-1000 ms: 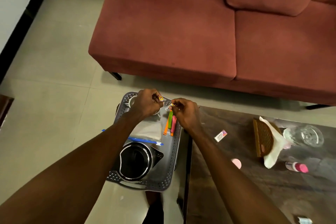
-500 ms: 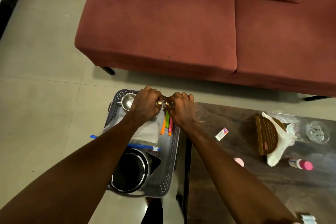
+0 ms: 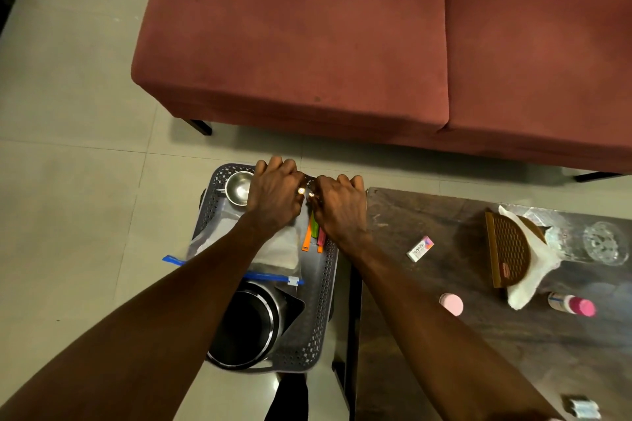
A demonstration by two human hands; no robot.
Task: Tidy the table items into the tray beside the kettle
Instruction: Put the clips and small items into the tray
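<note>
**Both hands over the tray**

We see a grey tray (image 3: 323,311) with little holes, on the floor just beside the counter (image 3: 478,335). A black kettle (image 3: 246,328) sits at its near end, with bright markers (image 3: 313,237) by the right wall. Our left hand (image 3: 273,196) and right hand (image 3: 337,207) curl close together over the far end, each pinching something small and shiny. We cannot tell what.
</note>
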